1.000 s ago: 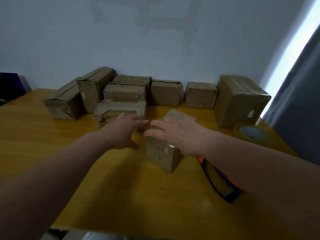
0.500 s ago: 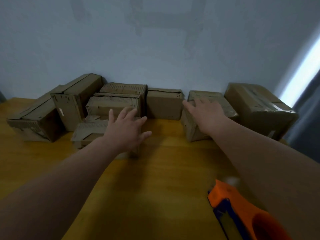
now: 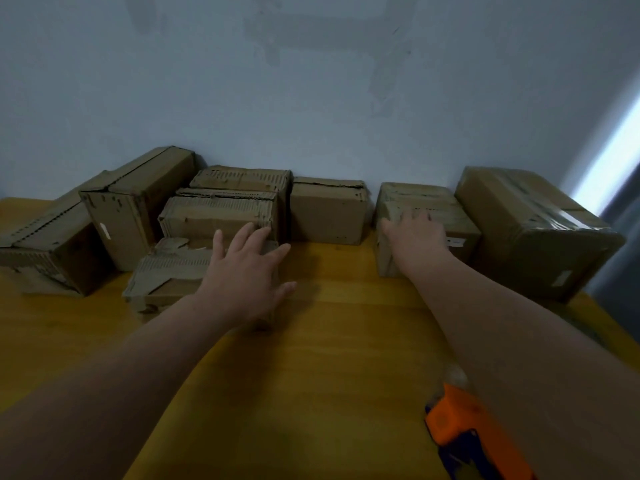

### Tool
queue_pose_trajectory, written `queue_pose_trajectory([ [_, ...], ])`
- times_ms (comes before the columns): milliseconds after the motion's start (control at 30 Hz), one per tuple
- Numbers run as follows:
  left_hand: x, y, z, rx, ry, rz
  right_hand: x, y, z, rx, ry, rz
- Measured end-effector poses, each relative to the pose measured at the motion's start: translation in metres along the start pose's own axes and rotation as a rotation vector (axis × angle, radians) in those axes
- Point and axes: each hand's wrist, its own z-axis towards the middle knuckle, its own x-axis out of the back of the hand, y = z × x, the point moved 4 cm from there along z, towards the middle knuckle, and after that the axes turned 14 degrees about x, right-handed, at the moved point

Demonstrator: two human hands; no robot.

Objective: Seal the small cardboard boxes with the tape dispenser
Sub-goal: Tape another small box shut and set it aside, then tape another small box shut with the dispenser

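While cardboard boxes (image 3: 329, 211) line the table's (image 3: 311, 375) far edge, the left hand (image 3: 247, 275) hovers spread; the right hand (image 3: 415, 233) rests flat, fingers apart, on one box (image 3: 464, 223).

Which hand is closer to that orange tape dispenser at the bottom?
Neither is close, though the right is on its side. The right hand lies flat on a small box far beyond the tape dispenser; the left hand is spread over a torn box, farther left.
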Motion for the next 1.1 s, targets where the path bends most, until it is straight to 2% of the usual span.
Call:
queue_pose_trajectory([
  [400, 0.005, 0.001, 0.004, -0.013, 0.012, -0.094, 0.003, 0.001, 0.005, -0.082, -0.127, 0.031],
  [467, 0.01, -0.001, 0.007, -0.005, 0.065, -0.16, 0.012, -0.004, 0.01, -0.049, -0.061, 0.021],
  [567, 0.015, -0.005, 0.016, 0.03, 0.111, -0.187, 0.033, -0.015, 0.024, 0.002, 0.128, 0.136],
  [733, 0.004, -0.009, 0.025, 0.06, 0.035, -0.171, 0.04, -0.03, 0.062, 0.08, 0.227, 0.32],
  [800, 0.002, -0.009, 0.025, 0.073, 0.031, -0.182, 0.038, -0.032, 0.075, 0.114, 0.231, 0.37],
  [933, -0.001, -0.009, 0.025, 0.08, 0.06, -0.206, 0.031, -0.03, 0.093, 0.122, 0.132, 0.49],
  [1100, -0.001, -0.009, 0.025, 0.089, 0.081, -0.215, 0.035, -0.024, 0.1, 0.047, 0.117, 0.405],
])
